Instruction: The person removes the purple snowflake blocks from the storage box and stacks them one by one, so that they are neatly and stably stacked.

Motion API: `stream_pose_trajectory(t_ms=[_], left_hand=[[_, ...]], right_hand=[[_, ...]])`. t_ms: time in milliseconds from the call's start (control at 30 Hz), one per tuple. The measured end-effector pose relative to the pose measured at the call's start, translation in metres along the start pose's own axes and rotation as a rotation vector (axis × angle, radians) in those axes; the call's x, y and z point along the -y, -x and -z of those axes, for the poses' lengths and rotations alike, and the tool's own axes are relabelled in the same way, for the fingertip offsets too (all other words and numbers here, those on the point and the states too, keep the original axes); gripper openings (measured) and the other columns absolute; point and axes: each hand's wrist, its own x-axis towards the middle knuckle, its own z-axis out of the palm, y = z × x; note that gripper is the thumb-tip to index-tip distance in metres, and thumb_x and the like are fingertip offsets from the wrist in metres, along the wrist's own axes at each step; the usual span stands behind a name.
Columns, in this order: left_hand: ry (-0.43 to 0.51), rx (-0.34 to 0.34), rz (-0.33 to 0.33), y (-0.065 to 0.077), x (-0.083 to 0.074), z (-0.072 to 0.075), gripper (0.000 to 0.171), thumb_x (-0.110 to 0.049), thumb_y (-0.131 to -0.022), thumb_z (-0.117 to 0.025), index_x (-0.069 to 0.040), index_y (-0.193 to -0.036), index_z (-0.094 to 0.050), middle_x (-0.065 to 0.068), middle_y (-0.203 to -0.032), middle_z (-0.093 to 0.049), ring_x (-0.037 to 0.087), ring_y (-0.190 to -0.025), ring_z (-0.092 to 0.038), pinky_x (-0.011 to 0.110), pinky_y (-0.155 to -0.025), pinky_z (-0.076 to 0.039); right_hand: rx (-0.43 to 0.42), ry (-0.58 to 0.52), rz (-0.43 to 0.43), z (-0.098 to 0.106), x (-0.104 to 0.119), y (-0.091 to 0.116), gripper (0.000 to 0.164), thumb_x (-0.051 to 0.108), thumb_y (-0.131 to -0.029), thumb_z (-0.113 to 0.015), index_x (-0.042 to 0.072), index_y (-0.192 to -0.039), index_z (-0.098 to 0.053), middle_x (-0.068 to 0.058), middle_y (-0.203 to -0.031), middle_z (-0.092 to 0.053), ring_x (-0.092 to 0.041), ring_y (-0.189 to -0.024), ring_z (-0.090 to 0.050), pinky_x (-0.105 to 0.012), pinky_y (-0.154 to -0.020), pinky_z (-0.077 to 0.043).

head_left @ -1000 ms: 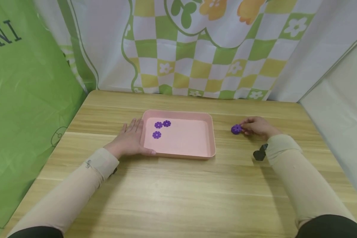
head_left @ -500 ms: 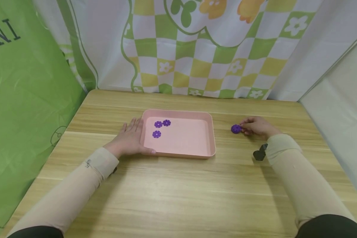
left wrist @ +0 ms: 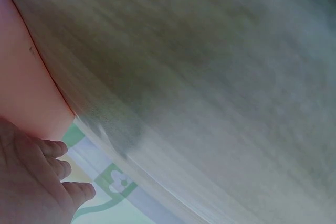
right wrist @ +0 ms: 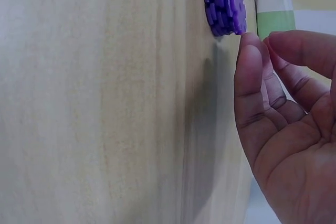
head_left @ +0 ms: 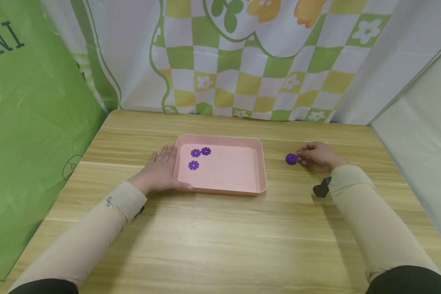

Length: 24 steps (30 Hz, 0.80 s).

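Observation:
My left hand (head_left: 158, 173) rests with spread fingers against the left side of a shallow pink tray (head_left: 228, 188), its thumb along the near edge. Inside the tray, at its left, lie three purple notched building discs: one in front (head_left: 193, 165) and a touching pair (head_left: 200, 152) behind. Right of the tray, several discs of the same kind form a short stack (head_left: 291, 159) on the table. The right wrist view shows this stack (right wrist: 226, 6) side on. Beside it is my right hand (head_left: 320, 156), fingers bent and fingertips (right wrist: 248, 59) close to the top disc's edge, pinching nothing that I can see.
The wooden table (head_left: 220, 241) reaches back to a checked, flowered curtain (head_left: 250, 77). Green fabric (head_left: 40, 134) hangs at the left, a pale panel (head_left: 419, 122) at the right. A dark wrist device (head_left: 321, 188) hangs under the right cuff.
A second ago my right hand held a disc on top of the stack, slightly off line. Now it sits in line and the fingertips have drawn back a little. The left hand has stayed put.

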Motion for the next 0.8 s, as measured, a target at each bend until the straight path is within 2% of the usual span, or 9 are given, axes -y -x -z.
stream_pose_trajectory(t_ms=[167, 367, 500, 700, 800], left_hand=[[0.007, 0.001, 0.000, 0.000, 0.000, 0.002, 0.155, -0.089, -0.067, -0.069, 0.007, -0.160, 0.008, 0.024, -0.169, 0.007, 0.039, -0.155, 0.012, 0.057, -0.123, 0.008], [0.004, -0.002, 0.001, 0.001, -0.001, 0.003, 0.154, -0.088, -0.067, -0.070, 0.007, -0.160, 0.008, 0.026, -0.169, 0.006, 0.040, -0.155, 0.012, 0.057, -0.123, 0.008], [0.008, -0.005, -0.002, 0.001, -0.002, 0.003, 0.154, -0.088, -0.067, -0.070, 0.009, -0.160, 0.007, 0.028, -0.168, 0.006, 0.042, -0.155, 0.011, 0.059, -0.122, 0.008], [-0.004, -0.007, 0.004, 0.001, -0.001, 0.001, 0.156, -0.092, -0.066, -0.065, 0.008, -0.160, 0.008, 0.028, -0.168, 0.008, 0.042, -0.155, 0.011, 0.059, -0.123, 0.007], [-0.017, -0.007, 0.006, 0.002, -0.003, 0.002, 0.155, -0.092, -0.066, -0.065, 0.007, -0.160, 0.007, 0.027, -0.168, 0.008, 0.041, -0.155, 0.012, 0.058, -0.123, 0.008]], right_hand=[[-0.028, 0.025, 0.023, 0.000, 0.009, -0.001, 0.034, 0.002, -0.109, -0.045, -0.023, -0.132, -0.043, 0.003, -0.094, -0.067, 0.000, -0.082, -0.063, -0.017, -0.078, -0.057], [-0.023, 0.051, 0.048, -0.010, 0.032, -0.004, 0.040, 0.009, -0.109, -0.050, -0.018, -0.137, -0.043, -0.004, -0.109, -0.065, 0.001, -0.089, -0.063, -0.019, -0.086, -0.056], [0.001, 0.024, 0.072, -0.024, 0.045, -0.011, 0.041, 0.009, -0.109, -0.050, -0.019, -0.138, -0.043, -0.008, -0.114, -0.064, 0.001, -0.091, -0.065, -0.021, -0.090, -0.056], [0.049, -0.022, 0.105, -0.050, 0.064, -0.022, 0.039, 0.007, -0.109, -0.047, -0.020, -0.137, -0.043, -0.017, -0.121, -0.061, -0.003, -0.093, -0.064, -0.033, -0.103, -0.053], [0.070, -0.027, 0.119, -0.062, 0.073, -0.026, 0.038, 0.007, -0.109, -0.047, -0.020, -0.136, -0.044, -0.022, -0.123, -0.060, -0.008, -0.097, -0.065, -0.035, -0.104, -0.052]])
